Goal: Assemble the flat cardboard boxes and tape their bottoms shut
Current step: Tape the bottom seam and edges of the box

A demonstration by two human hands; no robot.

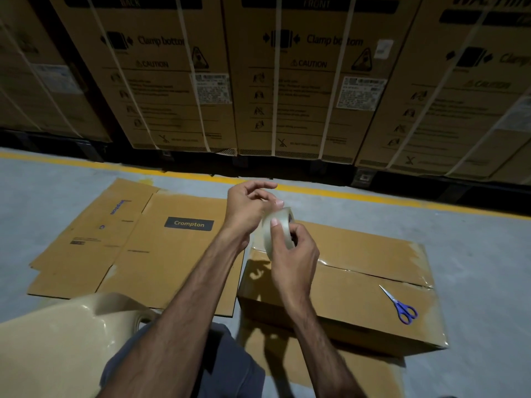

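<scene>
A roll of clear tape [277,229] is held above the left end of an assembled cardboard box [353,291]. My right hand [293,248] grips the roll, thumb on its outer face. My left hand [248,209] is at the top of the roll, fingers curled, fingertips touching the tape's surface. The box's top flaps are folded shut and a seam runs across them, with shiny tape at the left and right ends. A flat unfolded cardboard box [138,248] marked "Crompton" lies on the floor to the left.
Purple-handled scissors [400,305] lie on the box's right part. A beige plastic seat [57,346] is at bottom left. Another flat cardboard [316,374] lies under the box. Large strapped cartons [287,81] stand behind a yellow floor line [86,165].
</scene>
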